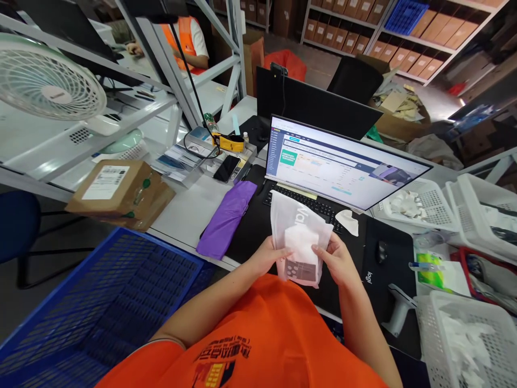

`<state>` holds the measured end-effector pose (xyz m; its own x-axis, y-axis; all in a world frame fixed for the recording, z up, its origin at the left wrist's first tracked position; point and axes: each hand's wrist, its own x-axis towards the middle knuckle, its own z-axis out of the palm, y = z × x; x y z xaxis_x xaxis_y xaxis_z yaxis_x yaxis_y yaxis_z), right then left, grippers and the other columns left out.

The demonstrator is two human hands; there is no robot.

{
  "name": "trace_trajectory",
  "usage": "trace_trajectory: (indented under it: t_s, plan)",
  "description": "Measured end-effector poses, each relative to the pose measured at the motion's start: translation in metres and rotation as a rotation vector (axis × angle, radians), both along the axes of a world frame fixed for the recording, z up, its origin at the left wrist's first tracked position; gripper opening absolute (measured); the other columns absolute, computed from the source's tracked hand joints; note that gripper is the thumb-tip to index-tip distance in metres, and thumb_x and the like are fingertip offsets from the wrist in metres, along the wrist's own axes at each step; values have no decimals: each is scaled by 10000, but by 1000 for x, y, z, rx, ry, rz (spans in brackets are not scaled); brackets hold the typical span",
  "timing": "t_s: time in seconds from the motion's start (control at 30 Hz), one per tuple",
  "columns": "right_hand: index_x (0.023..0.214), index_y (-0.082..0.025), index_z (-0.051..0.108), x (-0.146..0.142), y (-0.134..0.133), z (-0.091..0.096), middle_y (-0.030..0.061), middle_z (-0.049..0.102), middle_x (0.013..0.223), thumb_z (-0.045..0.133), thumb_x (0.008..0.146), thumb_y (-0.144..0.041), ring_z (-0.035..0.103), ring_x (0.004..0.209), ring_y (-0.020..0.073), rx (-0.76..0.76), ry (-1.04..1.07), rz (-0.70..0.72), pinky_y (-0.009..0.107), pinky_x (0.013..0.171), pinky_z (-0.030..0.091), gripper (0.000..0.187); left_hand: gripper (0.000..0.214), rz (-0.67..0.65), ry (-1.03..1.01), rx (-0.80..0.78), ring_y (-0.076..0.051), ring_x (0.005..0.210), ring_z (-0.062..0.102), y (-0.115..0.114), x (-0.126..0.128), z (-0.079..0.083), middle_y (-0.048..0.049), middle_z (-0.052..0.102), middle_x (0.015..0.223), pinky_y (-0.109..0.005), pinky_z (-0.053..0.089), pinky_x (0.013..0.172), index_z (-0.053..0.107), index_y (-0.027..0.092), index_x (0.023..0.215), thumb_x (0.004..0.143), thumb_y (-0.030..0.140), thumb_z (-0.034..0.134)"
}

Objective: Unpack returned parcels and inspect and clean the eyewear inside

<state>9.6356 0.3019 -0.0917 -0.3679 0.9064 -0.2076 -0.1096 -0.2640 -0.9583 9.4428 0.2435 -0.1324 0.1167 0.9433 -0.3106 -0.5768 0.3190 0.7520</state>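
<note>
I hold a translucent white plastic bag (pixel 298 237) upright in front of my chest, over the black desk mat (pixel 258 226). Inside it show a folded white item and a dark card near the bottom. My left hand (pixel 266 257) grips the bag's left edge, fingers closed on it. My right hand (pixel 337 260) pinches its right edge. Just beyond the bag lie the black keyboard (pixel 301 202) and the lit monitor (pixel 339 161).
A purple folded bag (pixel 226 218) lies left of the mat, a cardboard parcel (pixel 121 191) farther left, a blue crate (pixel 105 302) below it. White baskets (pixel 464 334) with packets, a mouse (pixel 382 250) and a scanner (pixel 398 310) sit right. Another person in orange (pixel 186 37) works behind.
</note>
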Motion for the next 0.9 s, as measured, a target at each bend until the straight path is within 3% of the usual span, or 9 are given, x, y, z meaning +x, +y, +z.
trace_trajectory:
  t_s: [0.17,0.3,0.5,0.6,0.77,0.9]
  plan:
    - [1113,-214,732,-5,3,4,71,766,1113,837,749,-401,699,1015,235,39,-16,-72,345,898,546,423,374,43,133,-11,-171,666,660,4,-6,6,-58,742,762,-260,501,651,763,99,835,622,368,911]
    - [1046,-215,750,-11,12,3,51,787,1026,823,761,-410,724,919,212,13,45,-267,334,859,555,352,363,-15,187,-25,-143,574,612,4,-9,13,-46,708,659,-228,445,562,757,86,729,576,364,932]
    - [919,-197,749,-16,15,2,36,782,824,779,787,-479,720,721,202,-57,61,-364,335,707,576,313,480,-43,172,-29,-148,553,606,3,-10,12,-49,697,631,-238,454,547,754,100,708,613,556,868]
    - [928,-194,741,-17,15,2,39,780,825,792,766,-479,726,746,216,-65,72,-375,346,711,583,332,470,-27,164,-34,-141,563,602,5,-12,11,-47,702,643,-225,445,540,757,99,716,612,543,873]
    - [974,-190,727,-21,18,3,53,783,888,774,780,-487,735,847,239,-56,94,-382,358,756,588,358,402,64,128,-77,-141,605,618,12,-9,10,-35,719,686,-217,464,569,750,85,735,469,287,973]
    - [1135,-217,692,-17,20,2,49,777,945,716,806,-593,731,880,216,-85,145,-230,324,766,582,500,428,255,29,-165,-178,700,679,23,-6,6,-54,744,752,-273,545,695,733,97,847,569,350,939]
